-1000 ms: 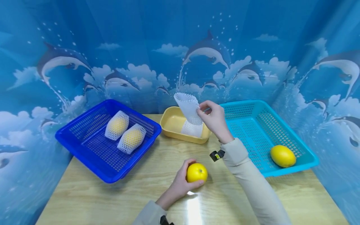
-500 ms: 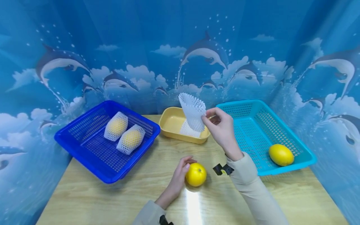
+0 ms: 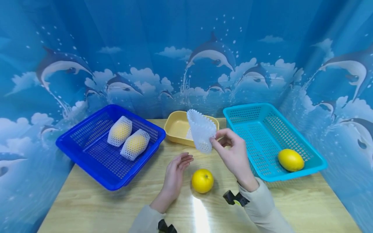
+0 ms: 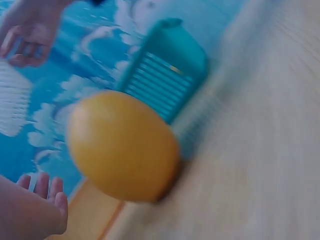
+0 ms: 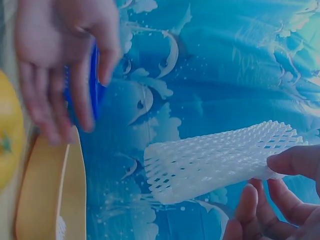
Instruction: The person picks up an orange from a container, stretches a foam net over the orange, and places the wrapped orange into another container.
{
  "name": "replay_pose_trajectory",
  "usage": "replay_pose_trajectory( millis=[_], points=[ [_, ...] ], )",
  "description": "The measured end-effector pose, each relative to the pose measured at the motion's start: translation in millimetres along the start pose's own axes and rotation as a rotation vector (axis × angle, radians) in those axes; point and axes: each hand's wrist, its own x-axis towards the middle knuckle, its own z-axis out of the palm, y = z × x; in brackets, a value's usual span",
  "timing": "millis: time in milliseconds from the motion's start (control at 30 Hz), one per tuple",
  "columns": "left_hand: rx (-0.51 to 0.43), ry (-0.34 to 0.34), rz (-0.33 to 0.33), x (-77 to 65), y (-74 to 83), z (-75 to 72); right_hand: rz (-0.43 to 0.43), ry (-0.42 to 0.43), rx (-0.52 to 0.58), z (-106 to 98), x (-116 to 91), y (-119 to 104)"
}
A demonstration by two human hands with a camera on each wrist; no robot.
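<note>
My right hand (image 3: 233,152) pinches a white foam fruit net (image 3: 201,131) by its side, in front of the yellow tub. In the right wrist view the net (image 5: 215,162) hangs between thumb and fingers, a hollow mesh sleeve. My left hand (image 3: 174,176) is raised beside a round yellow fruit (image 3: 202,181), its fingers straight and apart from it. The fruit sits alone on the wooden table (image 3: 140,200); the left wrist view shows the fruit (image 4: 122,147) large and close. That view also catches the left hand (image 4: 35,212) at its lower left.
On the left stands a dark blue basket (image 3: 87,168) with two netted yellow fruits (image 3: 128,137). A turquoise basket (image 3: 256,145) on the right holds one bare yellow fruit (image 3: 290,160). The yellow tub (image 3: 177,126) at the back contains white netting. A dolphin-print curtain (image 3: 163,38) encloses the table.
My left hand has let go of the yellow fruit and moved up and left off it. My right hand has brought the foam net from over the tub lower and nearer to me.
</note>
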Motion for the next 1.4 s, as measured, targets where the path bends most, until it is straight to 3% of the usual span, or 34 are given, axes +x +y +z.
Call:
replay_pose_trajectory(
  millis=[133,400,733,933,1067,1267,1400],
  points=[
    [-0.144,0.0,-0.028,-0.7,18.0,3.2,-0.012,-0.015,0.021,2,-11,-1],
    [-0.333,-0.034,-0.174,-8.2,39.6,10.2,-0.035,-0.047,0.056,5,-33,-4],
    [-0.392,-0.059,-0.301,-15.2,47.2,21.2,-0.038,-0.111,0.081,8,-56,2],
    [-0.432,-0.061,-0.319,-19.4,47.4,24.2,-0.066,-0.224,0.134,8,-66,10],
    [-0.465,-0.086,-0.331,-22.2,47.0,25.3,0.004,-0.364,0.285,4,-68,20],
    [-0.454,-0.101,-0.328,-24.6,48.7,29.0,0.215,-0.642,0.684,-8,-62,40],
    [-0.456,-0.154,-0.302,-25.0,50.9,31.1,0.333,-0.694,0.865,-11,-57,47]
  ],
)
